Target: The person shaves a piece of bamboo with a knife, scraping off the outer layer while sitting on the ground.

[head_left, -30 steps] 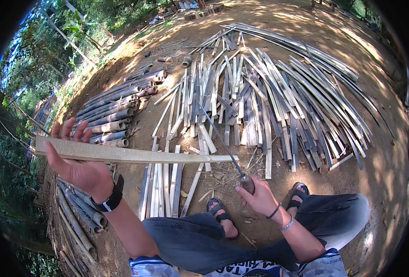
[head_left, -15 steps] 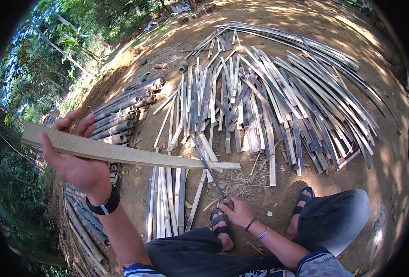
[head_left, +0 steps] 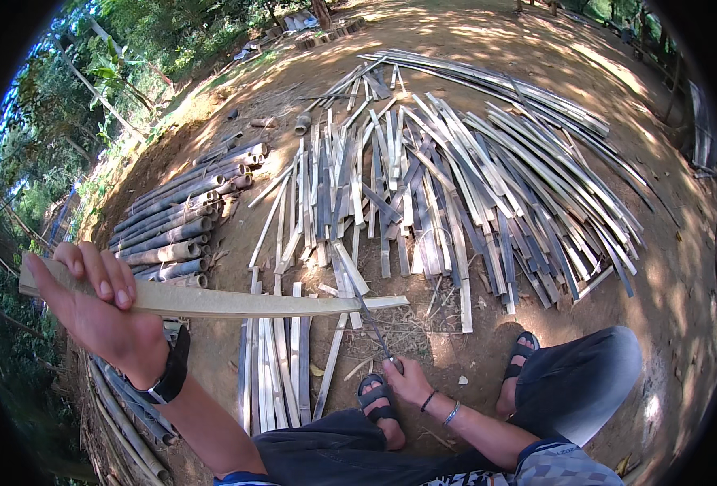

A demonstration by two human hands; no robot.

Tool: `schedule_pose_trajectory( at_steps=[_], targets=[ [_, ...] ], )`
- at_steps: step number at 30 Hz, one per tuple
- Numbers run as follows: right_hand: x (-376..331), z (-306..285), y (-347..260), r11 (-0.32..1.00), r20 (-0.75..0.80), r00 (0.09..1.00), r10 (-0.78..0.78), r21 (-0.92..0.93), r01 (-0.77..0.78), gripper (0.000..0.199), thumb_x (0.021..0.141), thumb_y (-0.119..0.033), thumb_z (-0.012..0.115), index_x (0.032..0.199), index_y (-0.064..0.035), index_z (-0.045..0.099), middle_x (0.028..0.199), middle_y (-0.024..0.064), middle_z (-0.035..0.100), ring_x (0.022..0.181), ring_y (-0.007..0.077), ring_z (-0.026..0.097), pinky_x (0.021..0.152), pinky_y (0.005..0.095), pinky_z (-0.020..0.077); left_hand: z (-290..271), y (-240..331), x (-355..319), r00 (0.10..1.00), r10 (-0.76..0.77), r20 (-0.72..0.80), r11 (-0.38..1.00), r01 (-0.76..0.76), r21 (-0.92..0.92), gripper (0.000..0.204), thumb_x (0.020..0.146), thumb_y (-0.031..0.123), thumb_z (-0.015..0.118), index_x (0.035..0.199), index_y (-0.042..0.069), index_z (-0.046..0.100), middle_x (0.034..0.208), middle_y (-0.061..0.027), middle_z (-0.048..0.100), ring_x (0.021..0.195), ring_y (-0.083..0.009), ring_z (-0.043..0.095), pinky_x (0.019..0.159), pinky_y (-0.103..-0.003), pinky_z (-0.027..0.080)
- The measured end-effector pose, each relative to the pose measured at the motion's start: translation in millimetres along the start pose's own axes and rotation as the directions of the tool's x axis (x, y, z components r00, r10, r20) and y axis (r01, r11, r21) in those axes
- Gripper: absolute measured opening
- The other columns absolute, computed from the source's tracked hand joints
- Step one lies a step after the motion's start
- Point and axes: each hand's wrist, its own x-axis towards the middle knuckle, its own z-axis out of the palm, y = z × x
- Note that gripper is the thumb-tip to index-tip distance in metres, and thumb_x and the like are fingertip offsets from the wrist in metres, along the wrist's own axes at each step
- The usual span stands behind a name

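Closest to us, a patterned sleeve carries a short line of small print, and below it dark trousers spread wide at the knees. Here's the left hand, a dark watch on its wrist: fingers pressed together, hooked over the thick end of a pale bamboo strip, thumb along the other side. We see the strip held out level, its narrow end pointing right. And the right hand, bracelets behind it, fingers wrapped round the handle of a knife! The blade crosses the strip near the narrow end; whether they touch, we cannot tell. Beneath, strapped sandals stand on bare brown earth, strewn with shavings and dappled with sunlight. Beside the near foot lies a small row of slats; past it we get a great fan of pale and dark slats, heaped and overlapping. Over to the left, hollow poles lie stacked, ends towards us. Farthest out, this open-air yard rises to a bank of green trees.
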Motion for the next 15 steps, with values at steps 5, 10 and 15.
schedule_pose_trajectory(
  at_steps=[5,10,15],
  targets=[
    [5.0,2.2,-42.1,0.999,0.212,0.976,-0.038,0.02,0.034,0.047,0.093,-0.041,0.048,0.082,0.0027,0.058,0.058,0.0132,0.06,0.054,0.0216,0.063,0.052,0.0334,0.0468,-15.4,-4.2,4.4,0.999,0.015,0.047,1.0,-0.014,-0.011,0.052,0.094,0.059,0.033,0.076,0.011,0.037,0.052,0.0013,0.032,0.038,-0.0063,0.029,0.034,-0.018,0.027],
    [2.2,4.6,-2.7,0.974,0.119,0.988,0.101,0.192,-0.123,0.048,0.097,-0.042,0.042,0.075,-0.0007,0.053,0.053,0.0042,0.051,0.046,0.0118,0.05,0.045,0.0267,0.0385,-8.1,-1.9,4.3,0.986,-0.018,0.163,0.998,0.027,-0.056,0.059,0.091,0.066,0.029,0.076,0.01,0.038,0.051,0.0008,0.034,0.036,-0.0073,0.031,0.032,-0.017,0.028],
    [0.9,3.2,-19.3,0.975,0.155,0.981,0.116,0.169,-0.142,0.049,0.098,-0.043,0.039,0.073,-0.0028,0.05,0.051,0.0008,0.045,0.042,0.0085,0.043,0.04,0.0237,0.033,-2.6,-1.2,-2.4,0.994,0.008,0.108,1.0,-0.01,0.018,0.059,0.091,0.067,0.028,0.075,0.011,0.038,0.051,0.0006,0.035,0.035,-0.0071,0.031,0.031,-0.017,0.027]
  ],
)
